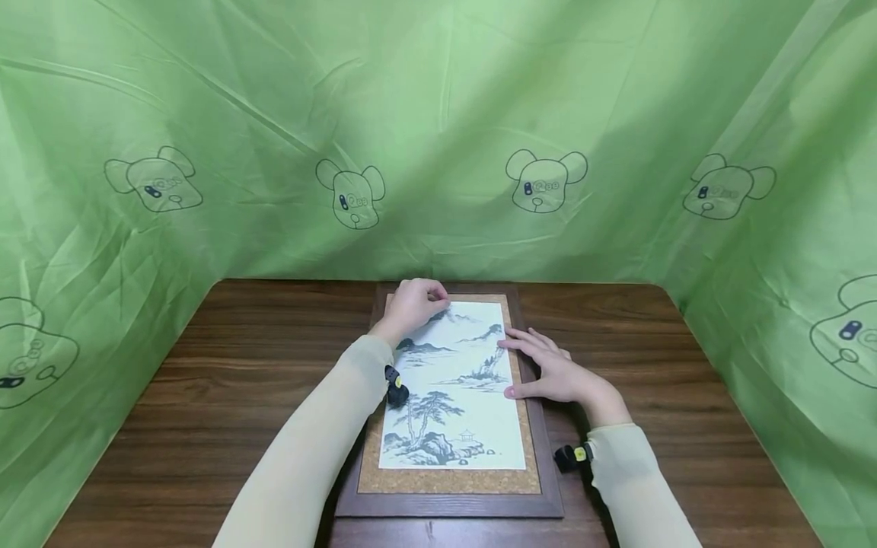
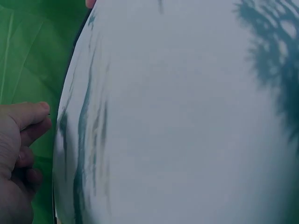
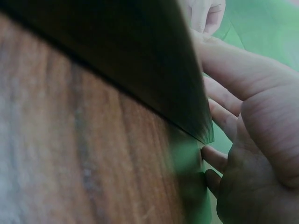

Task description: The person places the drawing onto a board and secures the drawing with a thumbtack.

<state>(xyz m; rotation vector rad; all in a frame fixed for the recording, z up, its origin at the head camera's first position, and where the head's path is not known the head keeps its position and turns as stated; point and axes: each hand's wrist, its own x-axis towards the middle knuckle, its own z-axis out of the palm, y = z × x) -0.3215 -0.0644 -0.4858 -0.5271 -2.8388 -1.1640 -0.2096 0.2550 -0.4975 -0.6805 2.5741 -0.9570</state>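
Observation:
A white paper with an ink landscape print (image 1: pixel 448 365) lies on a framed cork board (image 1: pixel 445 481), its long side running away from me. My left hand (image 1: pixel 416 304) is over the paper's far left corner, thumb and forefinger pinched together. In the left wrist view, a tiny dark tip, like that of a pin (image 2: pixel 48 114), shows between those fingertips; the rest is hidden. My right hand (image 1: pixel 551 369) spreads over the right side, its fingertips and thumb at the paper's right edge. The right wrist view shows this hand (image 3: pixel 261 130) reaching over the frame's edge.
The board's dark wooden frame (image 1: pixel 448 505) stands on a brown wood-grain table (image 1: pixel 240 365). Green cloth (image 1: pixel 438 91) printed with bear heads encloses the back and both sides. Black wrist cameras (image 1: pixel 396 387) sit on both cuffs, the left one over the paper's left edge.

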